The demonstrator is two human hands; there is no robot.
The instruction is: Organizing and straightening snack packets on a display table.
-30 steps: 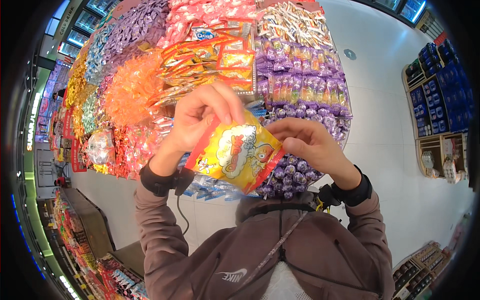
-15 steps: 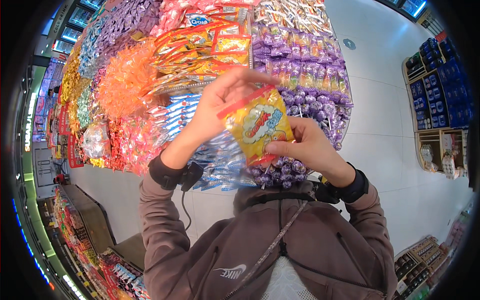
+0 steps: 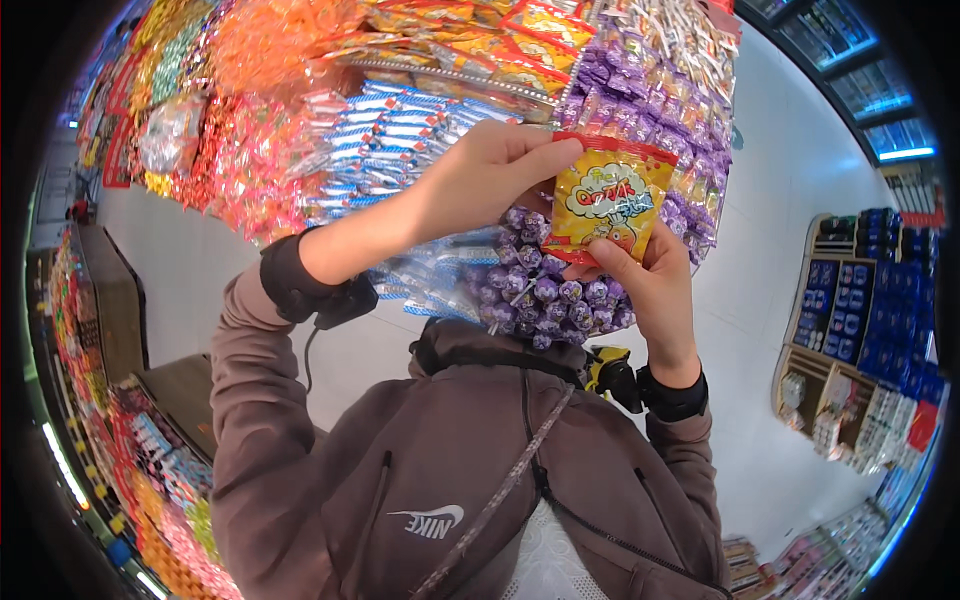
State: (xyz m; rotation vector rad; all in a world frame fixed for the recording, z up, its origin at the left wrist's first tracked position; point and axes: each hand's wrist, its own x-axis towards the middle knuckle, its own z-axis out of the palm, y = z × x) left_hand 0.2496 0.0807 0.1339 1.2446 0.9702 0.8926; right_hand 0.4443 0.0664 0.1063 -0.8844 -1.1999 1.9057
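Note:
A small yellow candy packet (image 3: pixel 612 205) with red ends and a cartoon print is held upright in front of me, its printed face toward me. With thumb and fingers, my left hand (image 3: pixel 490 178) pinches the packet's upper left corner. My right hand (image 3: pixel 657 285) grips the lower right part, thumb on the front and fingers behind it. Purple-wrapped lollipops (image 3: pixel 560 290) lie below and behind the packet. Near my left wrist are blue-and-white striped candy wrappers (image 3: pixel 390 135).
Similar yellow-and-red packets (image 3: pixel 545 45) fill a compartment at the far side of the candy display. Orange (image 3: pixel 270 45) and pink wrapped sweets (image 3: pixel 265 150) are piled to the left. A shelf unit with blue packages (image 3: pixel 835 310) stands on the right.
My left hand has gone from blurred above the packet to pinching its upper left corner. The packet has turned more upright. My view has shifted, so the display sits higher.

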